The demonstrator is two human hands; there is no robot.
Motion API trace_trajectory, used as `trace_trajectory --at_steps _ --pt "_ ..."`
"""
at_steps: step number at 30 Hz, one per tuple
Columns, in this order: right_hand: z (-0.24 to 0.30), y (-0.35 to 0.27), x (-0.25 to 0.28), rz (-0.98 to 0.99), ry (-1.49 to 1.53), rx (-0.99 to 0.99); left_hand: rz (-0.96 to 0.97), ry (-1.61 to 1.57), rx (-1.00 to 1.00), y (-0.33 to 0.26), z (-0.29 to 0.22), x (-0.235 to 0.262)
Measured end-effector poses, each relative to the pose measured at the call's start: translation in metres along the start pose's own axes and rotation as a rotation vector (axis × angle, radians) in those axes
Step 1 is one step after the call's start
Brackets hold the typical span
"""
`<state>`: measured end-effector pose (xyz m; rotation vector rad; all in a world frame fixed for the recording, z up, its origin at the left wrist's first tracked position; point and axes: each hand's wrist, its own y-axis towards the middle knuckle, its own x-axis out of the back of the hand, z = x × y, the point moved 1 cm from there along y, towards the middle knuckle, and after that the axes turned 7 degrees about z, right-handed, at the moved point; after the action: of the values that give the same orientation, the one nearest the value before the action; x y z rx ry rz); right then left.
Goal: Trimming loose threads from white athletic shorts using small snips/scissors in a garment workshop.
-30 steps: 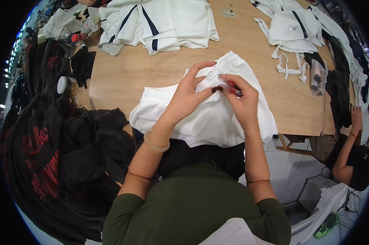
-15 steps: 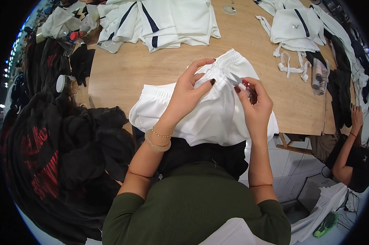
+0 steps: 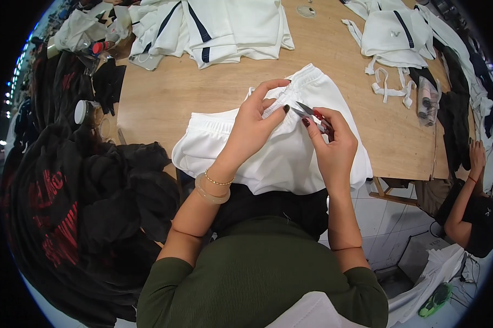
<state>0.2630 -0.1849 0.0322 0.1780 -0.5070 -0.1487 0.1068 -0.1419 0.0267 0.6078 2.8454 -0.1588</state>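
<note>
The white garment (image 3: 295,164) lies at the table's (image 3: 172,90) near edge, gathered waistband (image 3: 311,75) toward one o'clock. The left hand (image 3: 255,121) pinches it between thumb and fingers; cloth hides what lies inside that grip. The right hand (image 3: 336,143) is curled round small scissors (image 3: 307,110), blades parted toward ten o'clock, handles mostly covered. At eleven o'clock, a white stack (image 3: 241,33) runs out of view.
</note>
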Motion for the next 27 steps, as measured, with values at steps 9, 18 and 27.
trace_trajectory --at_steps 9,18,27 --pt "0.007 0.008 0.009 0.086 0.398 -0.149 0.014 -0.018 0.043 -0.001 0.001 0.005" --pt "-0.003 -0.001 0.008 0.041 0.023 0.019 -0.014 -0.065 0.023 -0.001 0.000 0.000" --pt "0.003 0.003 0.006 0.024 -0.071 0.129 -0.021 -0.054 0.019 -0.002 -0.004 -0.002"
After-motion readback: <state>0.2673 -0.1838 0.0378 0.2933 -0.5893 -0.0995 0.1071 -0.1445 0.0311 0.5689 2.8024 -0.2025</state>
